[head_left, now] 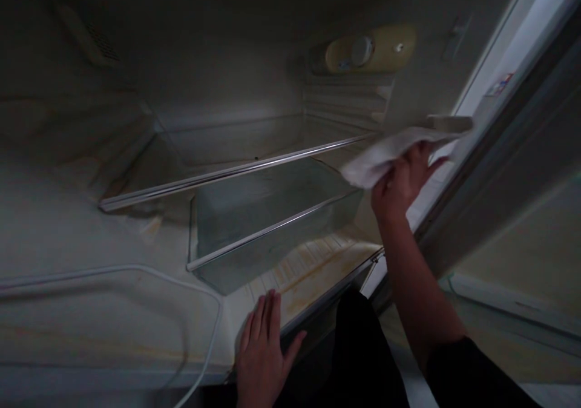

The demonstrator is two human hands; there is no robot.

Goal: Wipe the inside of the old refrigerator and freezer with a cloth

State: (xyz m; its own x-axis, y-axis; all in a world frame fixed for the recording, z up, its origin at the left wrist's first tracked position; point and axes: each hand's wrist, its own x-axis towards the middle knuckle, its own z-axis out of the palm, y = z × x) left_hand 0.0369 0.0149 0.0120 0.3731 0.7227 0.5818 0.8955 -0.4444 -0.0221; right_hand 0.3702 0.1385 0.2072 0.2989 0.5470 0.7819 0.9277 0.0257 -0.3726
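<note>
My right hand (402,181) grips a white cloth (385,152) near the right inner wall of a dim, open fridge, close to the door edge. The cloth's far end looks blurred and greyish. Low at the front, my left hand (263,347) lies flat with fingers stretched on the stained fridge floor (313,269), by its front edge. Between the hands are a glass shelf with a metal trim (245,171) and, below it, a clear drawer (276,232) with a pale rim.
A yellowish control housing with a round knob (362,51) sits on the right inner wall. A white cable (136,267) runs across the lower left wall and hangs down. The open door (508,226) stands at the right. My dark-clothed knee (358,341) is below the front edge.
</note>
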